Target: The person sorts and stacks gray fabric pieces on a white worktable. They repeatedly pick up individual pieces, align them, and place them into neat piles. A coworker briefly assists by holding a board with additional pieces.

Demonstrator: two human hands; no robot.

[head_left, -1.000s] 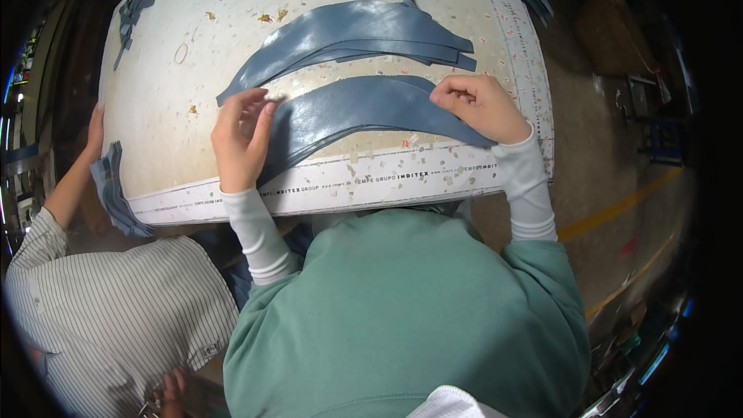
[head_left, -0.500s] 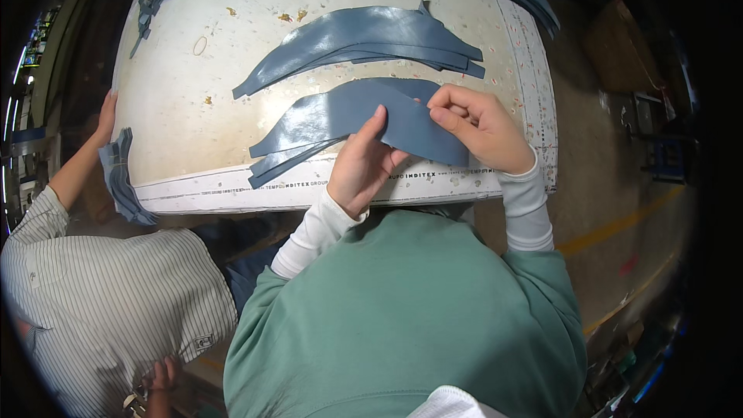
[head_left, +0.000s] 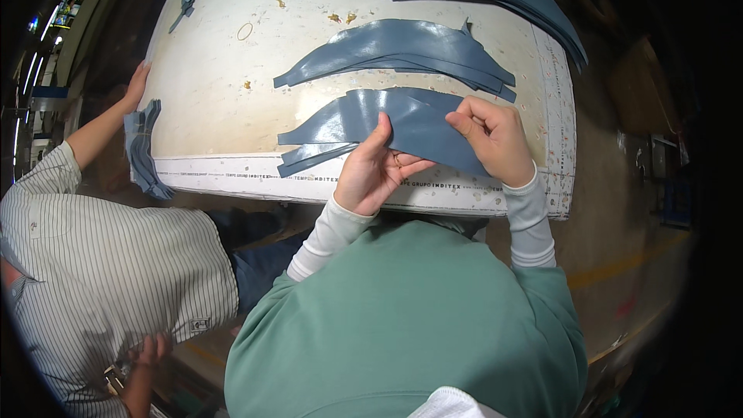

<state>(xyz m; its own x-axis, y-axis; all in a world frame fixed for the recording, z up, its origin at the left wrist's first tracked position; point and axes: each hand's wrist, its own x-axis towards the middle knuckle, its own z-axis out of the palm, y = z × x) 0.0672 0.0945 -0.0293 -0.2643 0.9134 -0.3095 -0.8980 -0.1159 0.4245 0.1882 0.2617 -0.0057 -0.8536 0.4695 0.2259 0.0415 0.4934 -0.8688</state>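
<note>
Head | blue piece [head_left: 427, 133] | between left fingers [head_left: 410, 168] | against right fingers [head_left: 483, 110]

Muted green top [head_left: 402, 317]; snug white sleeves [head_left: 531, 224] over forearms

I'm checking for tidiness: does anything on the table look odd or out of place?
A narrow tip juts from the far edge of the middle blue stack, toward the right, breaking its smooth curve. Yellow-brown bits lie scattered on the table, like litter.

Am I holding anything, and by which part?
Yes, at least one curved blue sheet: the left grip holds its lower edge near the middle, thumb on top; the right grip pinches it toward its right end.
</note>
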